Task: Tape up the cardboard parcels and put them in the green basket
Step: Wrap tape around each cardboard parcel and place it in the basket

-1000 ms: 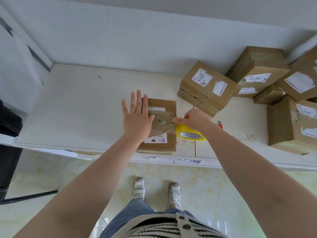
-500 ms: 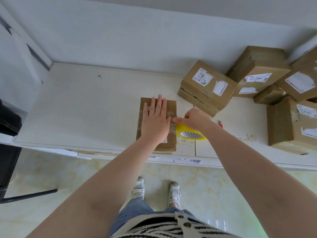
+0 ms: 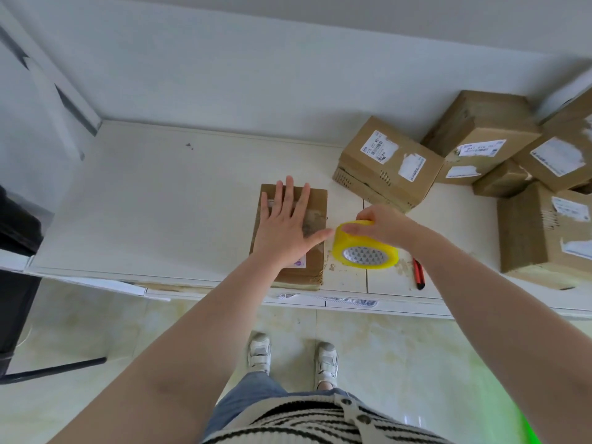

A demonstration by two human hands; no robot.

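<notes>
A small flat cardboard parcel [image 3: 315, 203] lies near the table's front edge with clear tape across its top. My left hand [image 3: 285, 225] presses flat on it, fingers straight and spread. Just to the right, my right hand [image 3: 382, 224] grips a yellow tape roll [image 3: 365, 249] from above, tilted so that its white core faces me. The roll sits beside the parcel's right edge. A bright green strip [image 3: 528, 427], perhaps the basket, shows at the bottom right corner.
Several larger cardboard boxes [image 3: 389, 161] with white labels are piled at the table's back right. A red utility knife [image 3: 419, 274] lies by the front edge under my right forearm. The white table [image 3: 160, 203] meets the wall behind. A dark object [image 3: 16, 251] stands at left.
My left hand slid from the parcel's left edge onto its top, smoothing the tape. My right hand pulled the tape roll a little right and tilted it up.
</notes>
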